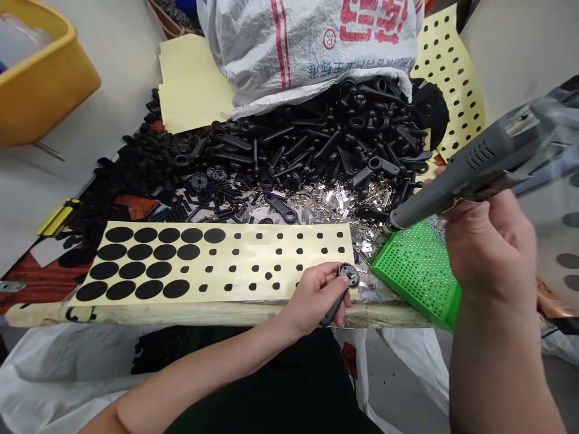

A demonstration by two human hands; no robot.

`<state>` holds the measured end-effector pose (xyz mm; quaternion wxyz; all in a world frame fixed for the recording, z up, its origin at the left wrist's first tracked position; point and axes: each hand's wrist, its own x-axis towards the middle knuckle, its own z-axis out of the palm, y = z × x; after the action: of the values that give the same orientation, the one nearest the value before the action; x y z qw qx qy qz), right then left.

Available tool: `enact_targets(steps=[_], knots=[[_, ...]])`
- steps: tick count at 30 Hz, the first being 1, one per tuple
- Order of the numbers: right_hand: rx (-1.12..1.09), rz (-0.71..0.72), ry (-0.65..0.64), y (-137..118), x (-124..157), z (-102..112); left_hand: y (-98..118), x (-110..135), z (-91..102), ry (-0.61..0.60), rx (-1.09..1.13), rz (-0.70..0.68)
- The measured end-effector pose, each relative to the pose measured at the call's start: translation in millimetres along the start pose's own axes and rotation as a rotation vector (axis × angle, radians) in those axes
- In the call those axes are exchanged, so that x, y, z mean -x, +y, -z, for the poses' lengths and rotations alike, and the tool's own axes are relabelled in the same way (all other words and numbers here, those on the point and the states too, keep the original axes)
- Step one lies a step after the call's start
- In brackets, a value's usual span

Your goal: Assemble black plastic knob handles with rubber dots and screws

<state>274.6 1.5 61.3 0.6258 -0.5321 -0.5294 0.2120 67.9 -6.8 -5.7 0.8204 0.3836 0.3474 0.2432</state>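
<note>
Crowding the sticker sheet [271, 253], black plastic parts [316, 144] heap.

Grey floor [402, 386], yellow plastic tub [40, 78], white woven sack [307, 42]

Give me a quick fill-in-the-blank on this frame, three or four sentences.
The ____ hand holds a grey glue gun.
The other hand holds a part whose handle is ____.
The gun's nozzle sits beside a perforated tray coloured ____.
On the pale yellow sheet, the large black ovals lie toward the picture's ____ side.

Missing words: right; black; green; left.
</note>
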Motion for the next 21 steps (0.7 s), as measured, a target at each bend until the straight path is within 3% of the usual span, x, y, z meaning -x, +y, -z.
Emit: enact_targets(steps=[2, 4, 9, 15, 21], knots=[[-0.083, -0.023, -0.154, 5, -6, -4, -1, -1, 0.2, -0.002, 0.004, 0.004], [-0.120, -0.035, -0.182, 5, -5, -13, -2, -1, 0.6, -0.004, 0.006, -0.001], [-0.110, -0.029, 0.104, -10, 9, -27, -2, -1, 1.6, 0.003, -0.023, -0.015], [-0.057, -0.018, 0.281, -19, 27, -4, -1, -2, 0.2, 0.042, -0.106, -0.003], [0.079, 0.010, 0.420, -6, 41, 9, -1, -3, -1.5, 0.046, -0.144, 0.031]])
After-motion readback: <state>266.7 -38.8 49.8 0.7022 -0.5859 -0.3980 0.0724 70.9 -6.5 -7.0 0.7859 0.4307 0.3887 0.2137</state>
